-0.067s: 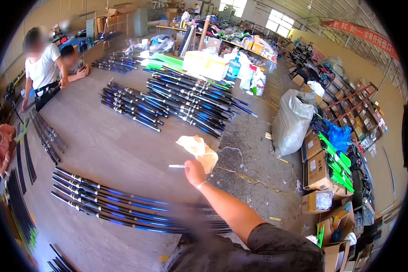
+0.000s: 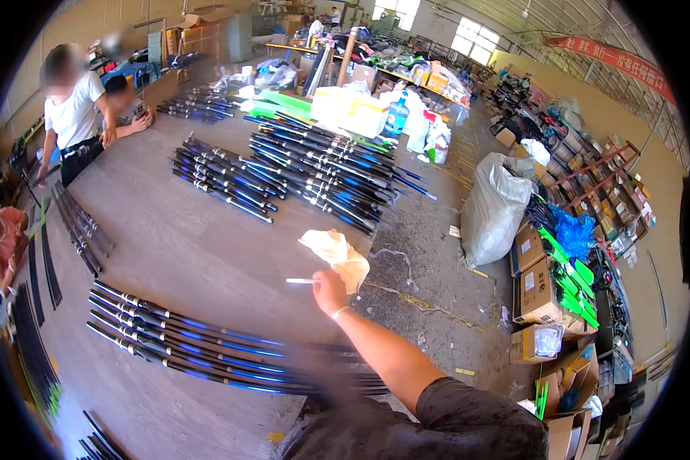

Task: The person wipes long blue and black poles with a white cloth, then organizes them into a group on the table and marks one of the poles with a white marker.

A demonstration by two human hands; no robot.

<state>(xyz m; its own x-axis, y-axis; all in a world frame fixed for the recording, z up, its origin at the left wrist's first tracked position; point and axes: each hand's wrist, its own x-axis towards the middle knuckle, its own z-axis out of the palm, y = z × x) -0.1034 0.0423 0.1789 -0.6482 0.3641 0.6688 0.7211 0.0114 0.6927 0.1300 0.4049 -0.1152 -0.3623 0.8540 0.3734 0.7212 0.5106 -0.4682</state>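
My right hand [image 2: 330, 293] reaches out over the table's right edge, its fingers closed round a slim white pen-like stick [image 2: 300, 280] that points left. Right beside the hand lies a crumpled cream cloth or paper [image 2: 333, 249], partly over the table edge; whether the fingers touch it I cannot tell. Nearer to me, a row of several black and blue fishing rods [image 2: 184, 337] lies side by side on the table. Their right ends pass behind a dark blur close to my body. My left hand is out of view.
Stacks of similar rods [image 2: 314, 165] cover the far part of the brown table [image 2: 199, 257]. A person in a white shirt [image 2: 73, 115] stands at the far left, with another person beside. On the right floor are a big pale sack [image 2: 494, 207] and cardboard boxes [image 2: 540, 291].
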